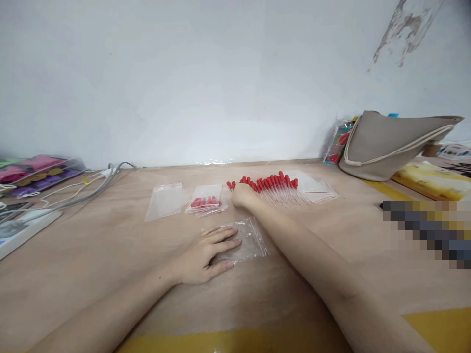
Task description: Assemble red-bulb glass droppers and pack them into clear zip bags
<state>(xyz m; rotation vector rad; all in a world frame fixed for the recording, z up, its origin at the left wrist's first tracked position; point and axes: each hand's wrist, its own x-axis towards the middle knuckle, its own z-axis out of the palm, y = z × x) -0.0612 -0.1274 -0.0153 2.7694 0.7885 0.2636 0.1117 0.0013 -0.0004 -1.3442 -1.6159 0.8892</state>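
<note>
My left hand [211, 252] lies flat with its fingers spread on a clear zip-lock bag [247, 242], holding it down on the table. My right hand [243, 196] is curled at the left end of a row of droppers [281, 189] with red bulbs and thin clear stems. Its fingertips are hidden behind the hand, so what they grip does not show. Red bulbs peek out just left of its knuckles. Left of it lies a stack of filled bags [206, 201] with red-bulbed droppers inside. Farther left is a flat frosted bag [164, 201].
More clear bags [318, 189] lie right of the droppers. A grey-beige pouch [386, 144] and a yellow packet [430, 180] stand at the right. Grey and white cables [99, 189], a power strip [29, 228] and colourful packets [37, 174] occupy the left. A white wall [176, 88] bounds the table behind.
</note>
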